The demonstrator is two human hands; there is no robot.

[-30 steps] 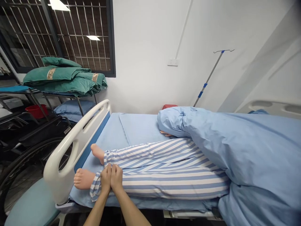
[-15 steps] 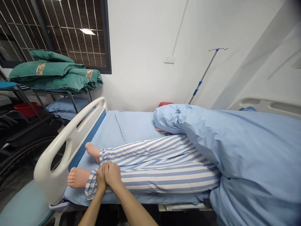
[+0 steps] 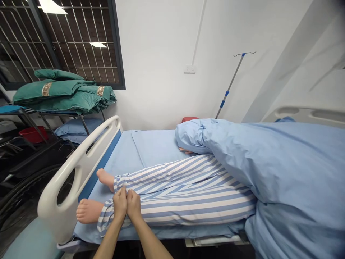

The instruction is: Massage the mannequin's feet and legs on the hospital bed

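Observation:
My left hand (image 3: 120, 204) and my right hand (image 3: 133, 205) lie side by side on the striped trouser leg (image 3: 185, 205) of a patient manikin, just above the cuff. Both hands wrap the nearer lower leg, close to its bare foot (image 3: 88, 211). The other bare foot (image 3: 105, 179) rests just beyond, a little apart from my left hand. A blue quilt (image 3: 285, 169) covers the upper body and hides the head. A manikin hand (image 3: 184, 151) shows at the quilt's edge.
A white bed side rail (image 3: 82, 163) runs along the foot end, with a blue bed sheet (image 3: 156, 147) beyond. Further left are a wheelchair (image 3: 35, 158), folded green quilts (image 3: 61, 95) and a red basin (image 3: 32, 135). An IV pole (image 3: 229, 86) stands by the wall.
My hands were pressed together with the right overlapping the left; now they sit side by side on the leg. The view has shifted slightly.

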